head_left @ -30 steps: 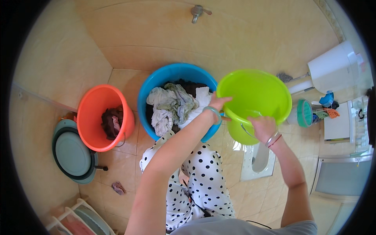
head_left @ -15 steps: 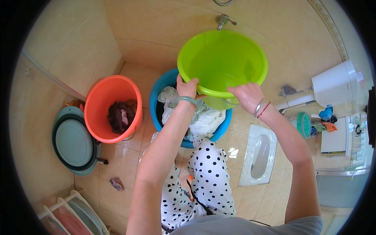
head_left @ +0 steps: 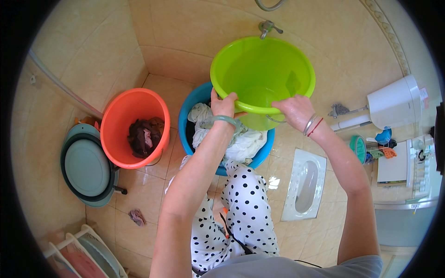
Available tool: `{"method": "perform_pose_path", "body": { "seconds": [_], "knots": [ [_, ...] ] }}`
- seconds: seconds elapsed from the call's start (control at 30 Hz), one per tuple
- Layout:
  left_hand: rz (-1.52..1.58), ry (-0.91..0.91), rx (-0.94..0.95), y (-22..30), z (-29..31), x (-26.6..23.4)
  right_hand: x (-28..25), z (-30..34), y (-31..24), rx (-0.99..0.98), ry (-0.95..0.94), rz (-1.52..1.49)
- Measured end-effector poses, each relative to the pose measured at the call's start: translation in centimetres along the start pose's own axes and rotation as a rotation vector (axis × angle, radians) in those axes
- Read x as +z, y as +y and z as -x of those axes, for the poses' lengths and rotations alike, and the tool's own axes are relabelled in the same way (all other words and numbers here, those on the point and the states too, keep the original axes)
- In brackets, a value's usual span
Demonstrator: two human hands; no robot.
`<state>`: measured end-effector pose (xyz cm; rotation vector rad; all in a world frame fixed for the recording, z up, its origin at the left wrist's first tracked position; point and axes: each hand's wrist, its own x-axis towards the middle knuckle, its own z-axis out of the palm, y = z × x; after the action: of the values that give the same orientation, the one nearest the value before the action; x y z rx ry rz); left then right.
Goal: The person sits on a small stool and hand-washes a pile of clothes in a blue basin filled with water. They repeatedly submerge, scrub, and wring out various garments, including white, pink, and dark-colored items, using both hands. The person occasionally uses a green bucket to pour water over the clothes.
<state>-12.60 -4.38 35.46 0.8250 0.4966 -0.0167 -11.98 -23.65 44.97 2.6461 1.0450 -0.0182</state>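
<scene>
I've got both hands clamped on the near rim of the green bucket (head_left: 263,76), left hand (head_left: 224,104) and right hand (head_left: 294,109) about level, holding it right under the tap (head_left: 268,27) and above the blue bucket (head_left: 197,104) of laundry.

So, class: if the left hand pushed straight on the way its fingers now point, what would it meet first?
The left hand already grips the near rim of the green bucket. Pushed straight on, it would probably meet the bucket's inside wall first, though depth is hard to judge.

Bare forearms, a jade-green bangle on the left wrist, silver and red bands on the right, polka-dot trousers
</scene>
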Motion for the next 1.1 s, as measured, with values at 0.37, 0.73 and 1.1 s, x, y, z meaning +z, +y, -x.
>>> {"method": "perform_pose_path", "body": {
  "seconds": [0.37, 0.73, 1.1],
  "knots": [
    [0.032, -0.096, -0.189, -3.0, 2.8, 2.3, -1.3, 5.6, 0.6, 0.057, -0.04, 0.064],
    [-0.042, -0.473, 0.183, -8.6, 6.4, 4.2, 6.6, 16.7, -5.1, 0.267, 0.323, -0.094],
    [0.057, -0.318, -0.222, -11.8, 6.8, 6.1, 1.2, 17.8, -0.7, 0.228, 0.203, 0.099]
  ]
}}
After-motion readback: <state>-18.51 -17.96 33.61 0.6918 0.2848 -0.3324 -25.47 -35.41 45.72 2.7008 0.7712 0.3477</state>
